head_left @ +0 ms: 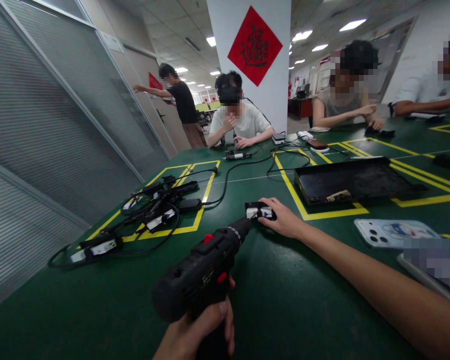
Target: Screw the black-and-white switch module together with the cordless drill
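The left hand (206, 320) is wrapped round the handle of a black drill (198, 267), thumb along its right flank, so the chuck aims towards 1 o'clock. Its bit reaches a small black-and-white block (258, 211); whether the tip touches, I cannot tell. Take that block as the clock's centre, 12 straight ahead.

A phone (395, 233) lies at about 4 o'clock, just beyond the right forearm. The right hand (283, 217) grips the block itself, thumb on the near face and fingers over the top, presumably to steady it on the green surface (285, 300) against the bit.

At 9 o'clock a heap of black parts and cables (161, 202) lies across yellow tape (207, 195), its nearest pieces spilling past the line. Beyond it the surface's left edge slants along a glass partition (60, 125). The drill seems to have most room back towards 6 and 7 o'clock.

At 2 o'clock a black tray (378, 180) limits the right hand's reach with its raised rim. A loose cable (228, 175) runs from the heap towards 12, where a person (243, 122) sits at the far edge.
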Demonstrator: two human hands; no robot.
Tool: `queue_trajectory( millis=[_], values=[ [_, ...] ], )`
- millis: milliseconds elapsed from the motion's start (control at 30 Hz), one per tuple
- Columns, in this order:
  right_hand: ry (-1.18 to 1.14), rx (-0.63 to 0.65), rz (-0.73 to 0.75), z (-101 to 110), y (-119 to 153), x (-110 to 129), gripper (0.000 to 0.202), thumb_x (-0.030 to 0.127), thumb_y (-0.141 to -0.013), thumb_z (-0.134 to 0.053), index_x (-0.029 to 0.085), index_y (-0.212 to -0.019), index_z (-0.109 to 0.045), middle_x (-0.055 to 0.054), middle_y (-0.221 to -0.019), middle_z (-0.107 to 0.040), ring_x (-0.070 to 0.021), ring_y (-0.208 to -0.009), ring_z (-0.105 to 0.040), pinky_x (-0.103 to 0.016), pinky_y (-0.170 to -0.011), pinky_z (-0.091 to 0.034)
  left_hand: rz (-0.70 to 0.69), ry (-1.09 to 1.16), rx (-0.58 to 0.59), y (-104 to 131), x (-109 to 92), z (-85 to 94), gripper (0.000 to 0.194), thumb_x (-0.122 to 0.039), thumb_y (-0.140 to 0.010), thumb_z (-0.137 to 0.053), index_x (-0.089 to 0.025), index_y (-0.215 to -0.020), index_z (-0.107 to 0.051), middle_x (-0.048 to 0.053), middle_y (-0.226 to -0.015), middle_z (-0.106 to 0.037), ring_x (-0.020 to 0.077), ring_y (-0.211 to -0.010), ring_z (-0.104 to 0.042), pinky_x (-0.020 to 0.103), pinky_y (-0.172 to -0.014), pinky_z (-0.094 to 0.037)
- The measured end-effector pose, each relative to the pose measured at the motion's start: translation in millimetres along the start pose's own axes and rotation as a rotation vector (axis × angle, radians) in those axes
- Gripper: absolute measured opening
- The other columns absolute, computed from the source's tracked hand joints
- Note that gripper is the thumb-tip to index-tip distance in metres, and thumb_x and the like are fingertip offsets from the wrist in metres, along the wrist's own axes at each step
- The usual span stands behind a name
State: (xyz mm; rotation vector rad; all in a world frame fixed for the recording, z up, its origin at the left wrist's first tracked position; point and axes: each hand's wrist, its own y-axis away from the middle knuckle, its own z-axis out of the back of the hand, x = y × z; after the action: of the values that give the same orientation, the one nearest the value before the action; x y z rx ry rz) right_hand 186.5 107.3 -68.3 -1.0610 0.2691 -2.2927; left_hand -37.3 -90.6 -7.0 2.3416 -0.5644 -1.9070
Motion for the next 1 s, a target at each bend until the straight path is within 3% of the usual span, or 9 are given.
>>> queue_trajectory(
  millis=[333, 500, 600, 1000],
  values=[
    [-0.001, 0.003, -0.002, -0.7, -0.3, -0.3, 0.053, 0.035, -0.080, -0.060, 0.027, -0.128, -0.041, -0.006, -0.116, -0.048, -0.0200, -0.102, -0.052, -0.035, -0.091, -0.042, 0.001, -0.004, -0.029, 0.4, -0.2, -1.3, 0.062, -0.036, -0.081, -0.054, -0.014, -0.134, -0.031, 0.001, -0.057, -0.059, 0.0219, -0.048, -0.059, 0.037, -0.054, -0.044],
    [0.002, 0.005, -0.004, 0.5, -0.4, 0.5, 0.052, 0.035, -0.080, -0.060, 0.027, -0.128, -0.041, -0.006, -0.116, -0.048, -0.0200, -0.102, -0.052, -0.036, -0.091, -0.042, -0.010, -0.003, 0.007, -1.0, 0.2, 0.0, 0.040, -0.037, -0.080, -0.055, -0.014, -0.112, -0.050, 0.001, -0.055, -0.058, 0.0210, -0.047, -0.058, 0.036, -0.053, -0.044],
    [0.010, 0.003, 0.002, 1.2, -0.4, 1.5, 0.051, 0.035, -0.080, -0.059, 0.026, -0.128, -0.042, -0.006, -0.115, -0.048, -0.0199, -0.101, -0.052, -0.035, -0.091, -0.042, -0.013, -0.005, 0.029, -2.4, 2.0, 2.2, 0.032, -0.038, -0.080, -0.055, -0.015, -0.103, -0.051, 0.001, -0.056, -0.058, 0.0203, -0.048, -0.058, 0.036, -0.054, -0.044],
    [0.004, 0.006, -0.003, 0.1, -0.3, -0.2, 0.053, 0.034, -0.080, -0.060, 0.026, -0.128, -0.041, -0.007, -0.117, -0.047, -0.0201, -0.103, -0.053, -0.035, -0.092, -0.041, 0.007, -0.008, 0.010, 0.0, -0.3, 0.7, 0.039, -0.038, -0.081, -0.054, -0.015, -0.112, -0.048, 0.001, -0.057, -0.057, 0.0205, -0.049, -0.058, 0.036, -0.054, -0.045]
  ],
)
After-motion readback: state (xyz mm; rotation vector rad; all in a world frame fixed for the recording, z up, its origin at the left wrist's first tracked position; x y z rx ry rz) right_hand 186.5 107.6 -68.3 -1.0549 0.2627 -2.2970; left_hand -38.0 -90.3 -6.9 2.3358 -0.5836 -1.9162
